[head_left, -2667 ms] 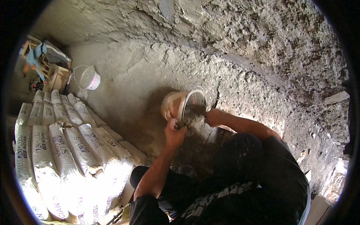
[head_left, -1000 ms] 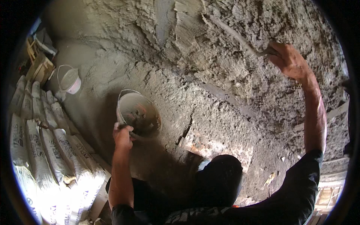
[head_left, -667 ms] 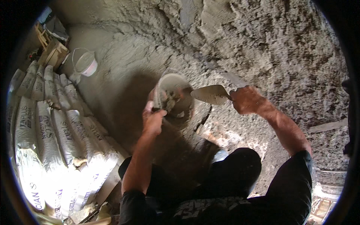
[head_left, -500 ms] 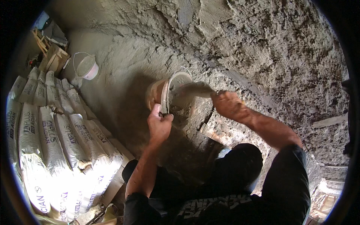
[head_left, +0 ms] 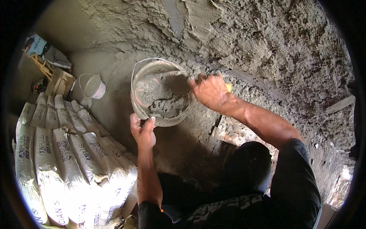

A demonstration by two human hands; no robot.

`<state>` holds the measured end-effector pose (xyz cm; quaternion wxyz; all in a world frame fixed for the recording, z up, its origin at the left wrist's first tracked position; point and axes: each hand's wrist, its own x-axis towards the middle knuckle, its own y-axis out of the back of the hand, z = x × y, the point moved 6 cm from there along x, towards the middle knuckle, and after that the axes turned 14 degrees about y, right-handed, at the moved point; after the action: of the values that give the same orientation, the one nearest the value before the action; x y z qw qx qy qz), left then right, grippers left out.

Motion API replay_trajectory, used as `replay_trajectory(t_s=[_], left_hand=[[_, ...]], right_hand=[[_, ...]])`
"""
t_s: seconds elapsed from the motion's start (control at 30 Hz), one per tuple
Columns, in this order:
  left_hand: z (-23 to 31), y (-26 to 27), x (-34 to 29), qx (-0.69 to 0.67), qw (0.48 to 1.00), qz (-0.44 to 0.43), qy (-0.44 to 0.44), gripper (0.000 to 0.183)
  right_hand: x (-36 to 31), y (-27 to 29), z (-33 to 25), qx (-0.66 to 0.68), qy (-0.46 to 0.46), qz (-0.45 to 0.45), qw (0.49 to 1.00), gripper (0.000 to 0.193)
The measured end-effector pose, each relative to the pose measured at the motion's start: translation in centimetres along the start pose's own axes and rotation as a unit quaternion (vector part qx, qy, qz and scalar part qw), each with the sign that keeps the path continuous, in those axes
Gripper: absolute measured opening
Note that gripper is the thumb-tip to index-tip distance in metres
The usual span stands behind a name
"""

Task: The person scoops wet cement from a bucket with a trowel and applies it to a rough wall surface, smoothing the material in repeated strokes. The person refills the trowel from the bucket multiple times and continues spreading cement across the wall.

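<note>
A mortar-caked bucket (head_left: 134, 101) with a thin wire handle is in front of me, its mouth turned up toward my view. My left hand (head_left: 143, 133) grips the near-left rim, thumb over the edge. Wet grey mortar (head_left: 173, 107) lies inside, heaped toward the right. Closed around a trowel, my right hand (head_left: 211, 91) is at the bucket's right rim. The trowel's blade (head_left: 177, 83) reaches into the bucket; a yellow handle end (head_left: 228, 87) shows behind the fist.
Stacked white bags (head_left: 68, 160) fill the left side. Farther back stand a small pale bucket (head_left: 95, 87) and a wooden box (head_left: 61, 82). A rough mortar-covered wall (head_left: 282, 49) rises at the right. A dirty pale board (head_left: 230, 129) lies near my knee.
The bucket has turned from lying tilted toward the right to facing up, with my left hand still on its rim. My right hand and the trowel have shifted left, over the bucket.
</note>
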<state>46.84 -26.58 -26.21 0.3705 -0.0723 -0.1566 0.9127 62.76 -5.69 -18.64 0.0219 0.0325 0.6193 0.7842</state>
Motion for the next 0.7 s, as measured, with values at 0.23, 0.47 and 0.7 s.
replay_trajectory(t_s=[0.23, 0.47, 0.7], left_hand=[[-0.3, 0.7, 0.3, 0.078, 0.997, -0.014, 0.016, 0.034], [-0.7, -0.2, 0.1, 0.146, 0.989, 0.001, -0.033, 0.033], [-1.2, -0.8, 0.2, 0.049, 0.998, 0.038, 0.010, 0.051]], right_hand=[[1.6, -3.9, -3.6, 0.031, 0.060, -0.054, 0.996, 0.047], [0.3, -4.0, -2.6, -0.038, 0.047, 0.068, 0.996, 0.057], [1.0, -6.3, -2.8, 0.045, 0.036, 0.039, 0.998, 0.055]])
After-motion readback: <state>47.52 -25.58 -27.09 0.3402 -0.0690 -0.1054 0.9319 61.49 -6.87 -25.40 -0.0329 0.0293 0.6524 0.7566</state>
